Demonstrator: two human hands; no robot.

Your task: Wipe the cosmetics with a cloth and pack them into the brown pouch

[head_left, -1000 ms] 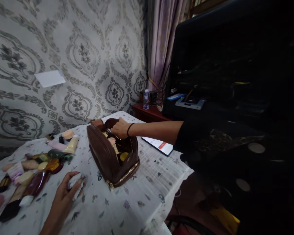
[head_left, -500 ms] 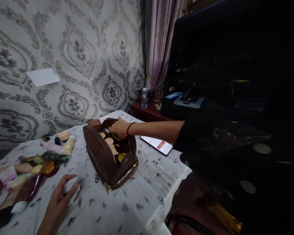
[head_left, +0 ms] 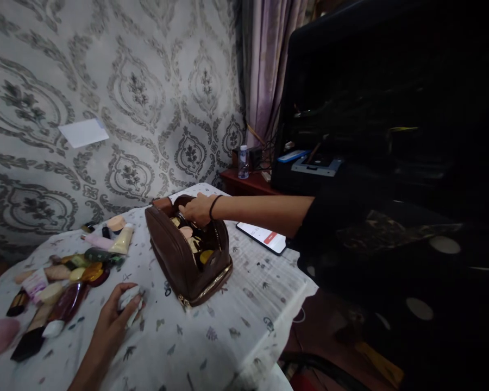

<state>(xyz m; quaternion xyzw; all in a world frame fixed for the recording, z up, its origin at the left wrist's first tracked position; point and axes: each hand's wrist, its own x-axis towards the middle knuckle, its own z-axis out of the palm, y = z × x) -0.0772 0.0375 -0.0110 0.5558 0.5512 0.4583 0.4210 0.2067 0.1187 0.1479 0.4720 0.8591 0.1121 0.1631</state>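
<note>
While the patterned wall (head_left: 136, 103) took up the back, the white printed cloth (head_left: 244, 304) carried the work, which looked partway through. Brown bag (head_left: 167, 244) stood mid-cloth, top unzipped and gaping, with several items inside, among them a yellow round item (head_left: 206, 256) and a pinkish one (head_left: 186, 232). Other cosmetics lay loose on the left of the cloth. Direction, in or out of the bag, couldn't be judged from this view; outstanding, by the look of it, were the loose spread and the open zip.

Right hand (head_left: 198, 209) reached into the bag's far part, fingers bent downward; grip hidden, couldn't tell if anything was held. Left hand (head_left: 116, 312) was closed round a crumpled white wad (head_left: 130, 301), apart from the bag, between it and the spread.

Writing, bigger surfaces first: white sheet (head_left: 83, 134) on the wall showed no readable text. Phone (head_left: 264, 239) beside the bag, partly under the forearm, had a lit screen with a red button and some digits, too small to read surely. Dark red bottle (head_left: 70, 301): no legible label. Pink-and-white tube (head_left: 36, 285): printed, unreadable. Cream tube (head_left: 123, 240): nothing legible. No brand identifiable.
</note>
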